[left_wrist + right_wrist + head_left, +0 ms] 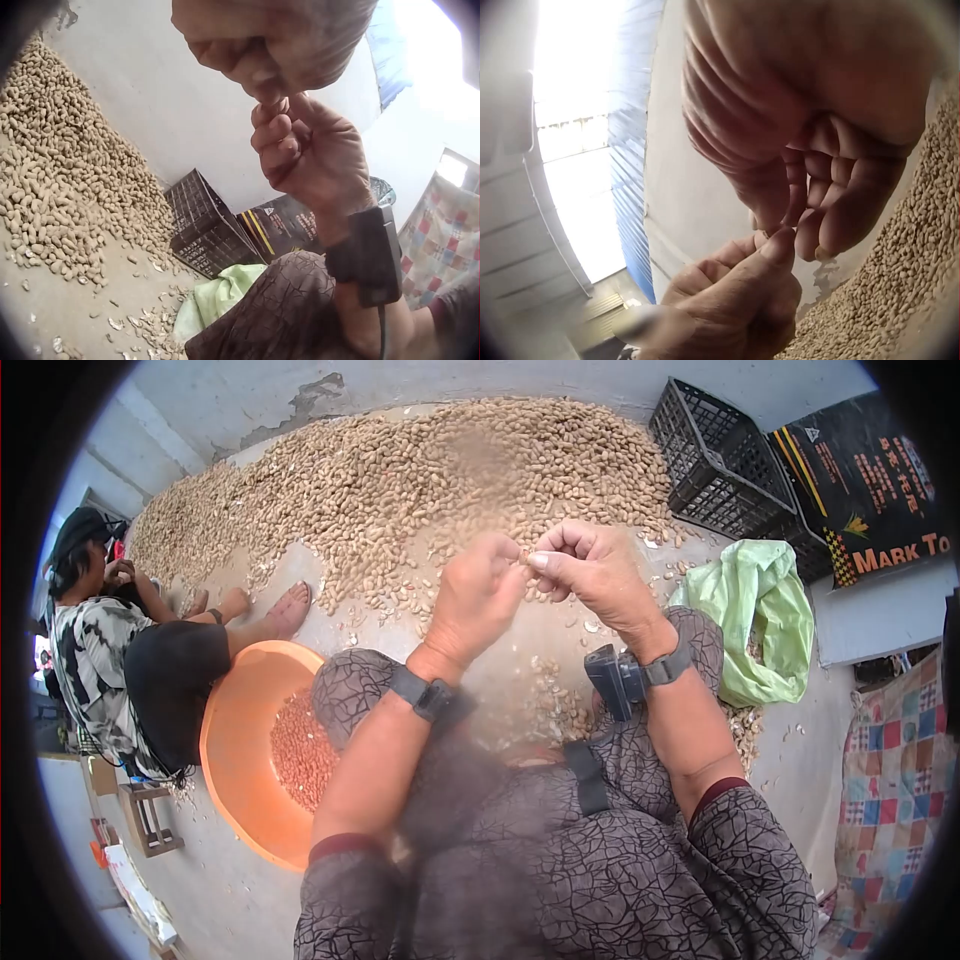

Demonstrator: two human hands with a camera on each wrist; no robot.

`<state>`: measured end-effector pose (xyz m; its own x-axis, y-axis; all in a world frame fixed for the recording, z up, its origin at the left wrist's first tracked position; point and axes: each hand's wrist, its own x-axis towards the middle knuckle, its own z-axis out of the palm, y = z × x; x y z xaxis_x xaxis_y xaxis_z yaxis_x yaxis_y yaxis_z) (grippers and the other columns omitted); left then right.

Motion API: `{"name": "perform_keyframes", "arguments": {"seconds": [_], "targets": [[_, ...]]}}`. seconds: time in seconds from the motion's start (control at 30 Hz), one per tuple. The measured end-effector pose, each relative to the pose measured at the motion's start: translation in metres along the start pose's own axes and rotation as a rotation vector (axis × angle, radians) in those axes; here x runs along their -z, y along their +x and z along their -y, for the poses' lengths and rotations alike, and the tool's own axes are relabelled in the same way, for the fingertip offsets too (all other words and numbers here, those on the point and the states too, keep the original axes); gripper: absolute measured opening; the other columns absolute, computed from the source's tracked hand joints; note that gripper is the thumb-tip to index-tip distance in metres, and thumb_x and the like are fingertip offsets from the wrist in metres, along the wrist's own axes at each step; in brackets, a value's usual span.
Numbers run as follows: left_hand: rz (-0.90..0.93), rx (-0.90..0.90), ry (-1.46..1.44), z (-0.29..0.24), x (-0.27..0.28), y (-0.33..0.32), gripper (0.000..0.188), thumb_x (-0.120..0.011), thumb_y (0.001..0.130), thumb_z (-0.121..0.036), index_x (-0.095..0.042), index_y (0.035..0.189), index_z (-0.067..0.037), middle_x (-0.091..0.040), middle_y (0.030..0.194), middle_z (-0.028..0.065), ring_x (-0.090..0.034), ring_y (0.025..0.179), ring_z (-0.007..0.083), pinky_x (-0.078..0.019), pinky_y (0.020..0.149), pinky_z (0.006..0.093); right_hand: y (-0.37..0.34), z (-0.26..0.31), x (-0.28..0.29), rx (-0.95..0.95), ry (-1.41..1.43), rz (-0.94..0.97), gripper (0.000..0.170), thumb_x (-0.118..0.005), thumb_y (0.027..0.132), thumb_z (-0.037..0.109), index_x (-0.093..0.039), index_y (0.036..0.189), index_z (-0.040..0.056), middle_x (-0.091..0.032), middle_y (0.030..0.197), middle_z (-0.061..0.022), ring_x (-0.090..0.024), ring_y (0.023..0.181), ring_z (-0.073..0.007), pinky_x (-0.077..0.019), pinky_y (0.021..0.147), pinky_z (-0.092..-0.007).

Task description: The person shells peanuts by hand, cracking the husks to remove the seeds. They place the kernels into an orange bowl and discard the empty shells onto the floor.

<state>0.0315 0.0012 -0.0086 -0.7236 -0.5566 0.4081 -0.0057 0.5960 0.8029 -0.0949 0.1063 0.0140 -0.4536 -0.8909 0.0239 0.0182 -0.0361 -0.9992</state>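
Above the lap, the fingertips of my left hand [478, 598] and right hand [597, 575] meet. Both hands pinch a small tan peanut [526, 558] between thumbs and curled fingers; the fingers hide most of it. In the left wrist view my left hand [281, 41] fills the top, with the right hand [319, 154] just below. The right wrist view has the right hand [802, 97] above and the left hand [735, 296] under it, tips touching. A large heap of unshelled peanuts [420, 490] spreads in front. Shell pieces [555, 705] lie on the floor between the legs.
An orange basin [235, 760] holding reddish shelled peanuts [302, 750] stands to the left. Beyond it sits another person [110, 640]. On the right are a light green bag [765, 660], a black crate [720, 470] and a black printed sack [870, 480].
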Motion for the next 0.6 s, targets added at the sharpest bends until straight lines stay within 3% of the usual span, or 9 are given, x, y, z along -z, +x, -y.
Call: {"name": "perform_keyframes", "arguments": {"seconds": [0.1,0.2,0.3,0.37,0.6], "targets": [[0.011,0.015,0.02,-0.0009,-0.0004,-0.0017,0.016,-0.064,0.078,-0.006,-0.053,0.088,-0.002,-0.048,0.055,-0.0011,-0.041,0.048,0.0054,-0.0369,0.047,0.0219,0.0006,-0.0026,-0.0012,0.019,-0.037,-0.043,0.009,-0.064,0.077,0.009,-0.061,0.076,0.0009,-0.059,0.066,-0.0024,-0.056,0.057,-0.0064,-0.0455,0.048,-0.0197],[0.019,0.03,-0.015,-0.0011,-0.0007,-0.002,0.011,-0.058,0.079,-0.007,-0.051,0.086,-0.002,-0.048,0.056,0.0056,-0.046,0.05,0.0134,-0.0395,0.048,0.0291,0.0009,-0.0054,-0.0021,0.073,-0.077,-0.045,0.008,-0.063,0.077,0.008,-0.061,0.076,0.0007,-0.059,0.066,-0.0028,-0.057,0.058,-0.0066,-0.0458,0.049,-0.0194],[0.039,0.038,-0.052,0.0033,-0.0007,-0.0023,0.011,-0.058,0.079,-0.007,-0.051,0.086,-0.002,-0.049,0.057,0.0052,-0.046,0.05,0.012,-0.0389,0.047,0.0279,0.001,-0.0062,-0.0011,0.065,-0.052,-0.037,0.007,-0.062,0.076,0.007,-0.061,0.076,0.0008,-0.06,0.067,-0.0027,-0.057,0.058,-0.0066,-0.0464,0.05,-0.0191],[0.098,0.082,-0.137,0.0025,0.0007,-0.0025,0.012,-0.061,0.083,-0.009,-0.055,0.092,-0.002,-0.055,0.06,-0.0002,-0.05,0.053,0.0046,-0.0401,0.048,0.0204,-0.0004,-0.0034,-0.0001,0.044,0.003,-0.033,0.006,-0.062,0.076,0.007,-0.061,0.076,0.0008,-0.06,0.067,-0.0027,-0.057,0.058,-0.0067,-0.0468,0.051,-0.0191],[0.142,0.213,-0.326,-0.0047,0.0032,-0.0003,0.011,-0.055,0.089,-0.012,-0.055,0.092,-0.002,-0.058,0.065,-0.0002,-0.051,0.057,0.0036,-0.0399,0.051,0.0176,-0.0022,-0.0024,-0.0001,0.005,0.091,0.03,0.009,-0.057,0.08,0.007,-0.059,0.084,-0.0016,-0.062,0.074,-0.0061,-0.059,0.064,-0.0096,-0.0488,0.056,-0.0207]]}}
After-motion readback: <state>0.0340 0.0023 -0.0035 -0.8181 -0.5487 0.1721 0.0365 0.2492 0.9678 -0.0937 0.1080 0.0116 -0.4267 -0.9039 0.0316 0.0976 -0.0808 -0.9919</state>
